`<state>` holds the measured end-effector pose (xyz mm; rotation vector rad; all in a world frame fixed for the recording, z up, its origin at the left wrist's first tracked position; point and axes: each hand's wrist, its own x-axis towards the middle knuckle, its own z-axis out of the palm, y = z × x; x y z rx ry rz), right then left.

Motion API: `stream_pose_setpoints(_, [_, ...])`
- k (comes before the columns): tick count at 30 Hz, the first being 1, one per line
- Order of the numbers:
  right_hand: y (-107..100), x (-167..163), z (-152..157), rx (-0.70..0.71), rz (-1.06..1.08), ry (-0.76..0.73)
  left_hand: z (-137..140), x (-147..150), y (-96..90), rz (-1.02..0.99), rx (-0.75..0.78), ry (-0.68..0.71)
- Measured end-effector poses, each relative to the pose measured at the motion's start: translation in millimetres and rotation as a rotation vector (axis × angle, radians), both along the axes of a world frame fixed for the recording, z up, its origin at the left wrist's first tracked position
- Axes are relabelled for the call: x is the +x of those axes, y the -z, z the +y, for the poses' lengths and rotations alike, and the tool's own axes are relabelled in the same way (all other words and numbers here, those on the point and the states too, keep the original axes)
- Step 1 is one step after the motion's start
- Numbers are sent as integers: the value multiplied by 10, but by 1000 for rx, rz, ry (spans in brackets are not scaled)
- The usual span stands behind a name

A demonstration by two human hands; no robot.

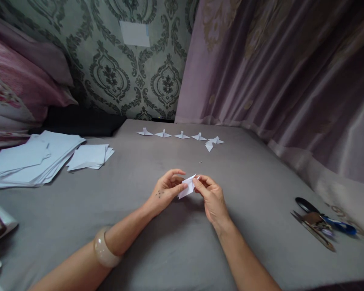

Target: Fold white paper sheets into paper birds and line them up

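Note:
Between my two hands is a small piece of folded white paper (pixel 187 189), held up over the grey tabletop. My left hand (pixel 167 189) pinches its left side with the thumb in front, the index finger raised above. On the other edge, my right hand (pixel 210 196) grips it between thumb and fingers. The fingertips behind the paper are hidden. Farther back, several folded paper figures (pixel 181 135) stand in a row, with pointed sides and an upright middle. One more folded piece (pixel 209 146) lies against the right end of that row.
Large white sheets (pixel 33 159) are piled at the left, beside a stack of smaller paper squares (pixel 89 157). Scissors (pixel 327 220) and a pointed tool (pixel 314 232) lie at the right. A black folded cloth (pixel 81 120) sits at the back left; a curtain (pixel 261 81) borders the right.

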<state>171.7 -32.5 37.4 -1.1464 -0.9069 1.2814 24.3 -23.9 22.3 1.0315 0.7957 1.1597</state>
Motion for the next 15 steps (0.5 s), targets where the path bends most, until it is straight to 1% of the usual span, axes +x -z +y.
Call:
stream_pose_setpoints(5, [-50,16,-10,12,-36,-56,-8,3,14,43,6,4])
stream_pose_setpoints(12, [0,28,-12,19,-91,-47,-4,14,-2,27,-58,13])
stream_pose_setpoints(15, [-2,20,-11,2,-97,-57,-4,4,-28,66,-62,16])
